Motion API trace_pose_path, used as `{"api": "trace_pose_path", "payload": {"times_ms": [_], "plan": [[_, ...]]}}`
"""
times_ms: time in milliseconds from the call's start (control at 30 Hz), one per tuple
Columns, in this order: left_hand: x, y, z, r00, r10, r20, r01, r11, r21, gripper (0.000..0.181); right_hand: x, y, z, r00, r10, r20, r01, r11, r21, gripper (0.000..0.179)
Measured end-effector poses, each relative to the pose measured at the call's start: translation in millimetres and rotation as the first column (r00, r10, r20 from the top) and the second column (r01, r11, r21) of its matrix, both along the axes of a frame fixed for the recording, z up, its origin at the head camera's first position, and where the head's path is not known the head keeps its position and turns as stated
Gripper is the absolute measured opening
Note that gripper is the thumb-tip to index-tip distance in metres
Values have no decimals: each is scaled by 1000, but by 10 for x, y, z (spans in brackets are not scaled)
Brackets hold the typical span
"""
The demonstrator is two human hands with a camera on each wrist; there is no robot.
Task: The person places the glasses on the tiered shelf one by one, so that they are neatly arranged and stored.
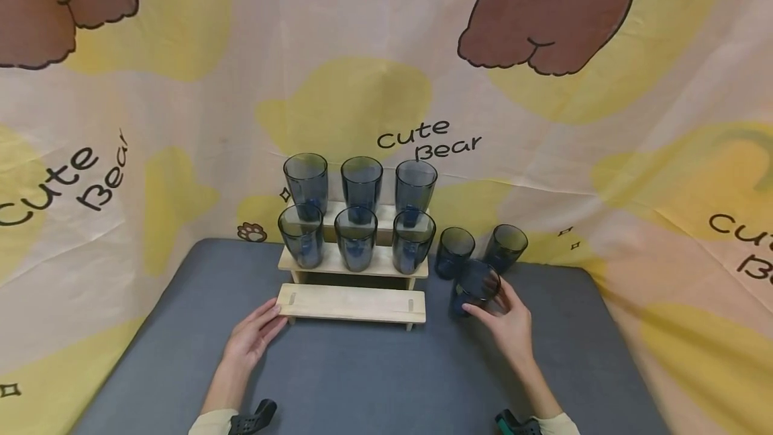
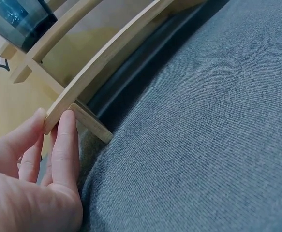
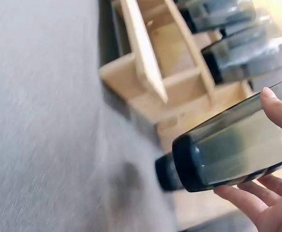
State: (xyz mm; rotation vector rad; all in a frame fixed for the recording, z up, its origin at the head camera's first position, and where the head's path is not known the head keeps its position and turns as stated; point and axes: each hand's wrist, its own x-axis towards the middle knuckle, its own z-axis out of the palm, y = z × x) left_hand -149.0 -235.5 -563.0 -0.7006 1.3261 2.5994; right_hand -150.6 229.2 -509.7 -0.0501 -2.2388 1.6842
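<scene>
A three-tier wooden stand (image 1: 353, 303) is on the table, its lowest step bare. My left hand (image 1: 249, 340) pinches the left end of that step; in the left wrist view the thumb (image 2: 33, 123) lies at the board's edge with fingers under it. To the right of the stand, my right hand (image 1: 512, 326) grips a dark blue glass tumbler (image 1: 474, 287) by its side. In the right wrist view this tumbler (image 3: 228, 145) is tilted, its thick base toward the stand (image 3: 145, 92). Three tumblers (image 1: 356, 240) stand along the middle step, and three more (image 1: 362, 183) along the top.
Two more tumblers, one near (image 1: 454, 250) and one farther right (image 1: 507, 246), stand on the table behind the held one. The grey tabletop (image 1: 362, 381) ends at a hanging cloth (image 1: 199, 173) printed with bears and lettering.
</scene>
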Motion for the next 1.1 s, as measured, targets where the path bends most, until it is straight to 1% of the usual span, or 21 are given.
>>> {"api": "trace_pose_path", "payload": {"times_ms": [100, 300, 367, 533, 600, 700, 833, 967, 1100], "plan": [[8, -3, -5, 1000, 1, -3, -1, 1000, -11, 26, 25, -120, 117, 999, 41, 6, -40, 999, -13, 78], [-3, 8, -26, 1000, 4, 10, -4, 1000, -27, 25, 144, -426, 413, 992, 121, 24, -122, 992, 20, 77], [-4, 9, -23, 1000, 5, 12, -5, 1000, -18, 26, 167, -518, 467, 990, 135, 40, -135, 991, 12, 77], [2, 3, -28, 1000, 0, -1, 0, 1000, -16, 25, 181, -721, 442, 984, 170, 52, -167, 985, -52, 78], [6, -2, -35, 1000, -2, 3, 2, 1000, -21, 24, 189, -806, 422, 981, 187, 45, -183, 980, -76, 79], [14, -1, -41, 1000, -1, 17, 1, 1000, -28, 24, 209, -940, 433, 977, 206, 53, -199, 974, -106, 81], [4, -5, -51, 999, 10, 32, -9, 1000, -25, 23, 208, -1107, 447, 972, 230, 55, -223, 968, -113, 80], [-4, -14, -52, 999, 19, 30, -18, 999, -39, 24, 193, -1280, 435, 961, 273, 35, -267, 957, -112, 79], [-7, -2, -37, 999, 21, 28, -20, 999, -44, 24, 176, -1460, 411, 951, 310, 13, -306, 942, -135, 78]]}}
